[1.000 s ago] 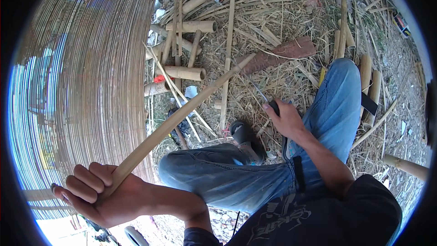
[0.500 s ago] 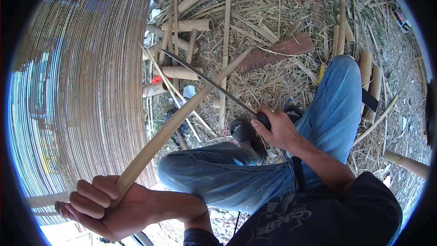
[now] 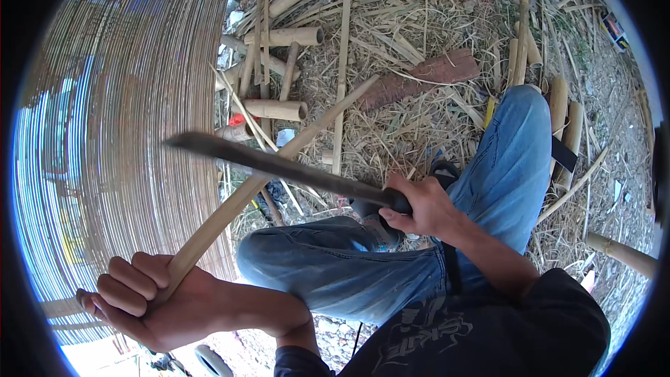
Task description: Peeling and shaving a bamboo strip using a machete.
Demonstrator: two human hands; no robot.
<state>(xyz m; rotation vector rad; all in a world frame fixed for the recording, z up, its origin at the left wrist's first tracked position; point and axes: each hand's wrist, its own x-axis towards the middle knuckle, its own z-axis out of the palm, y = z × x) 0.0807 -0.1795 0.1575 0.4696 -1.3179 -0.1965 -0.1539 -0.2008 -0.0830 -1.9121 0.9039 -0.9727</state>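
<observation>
Gripping a bamboo strip in clenched left hand fingers, right hand fingers clamp a long blade crossing above it; the cut needs careful edge alignment.

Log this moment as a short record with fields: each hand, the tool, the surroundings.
left hand: fist closed around the near end of a bamboo strip
right hand: grips the handle of a long dark blade
blade: lies across the strip
left side: big woven bamboo mat
ground: cut bamboo tubes, splints, straw
</observation>
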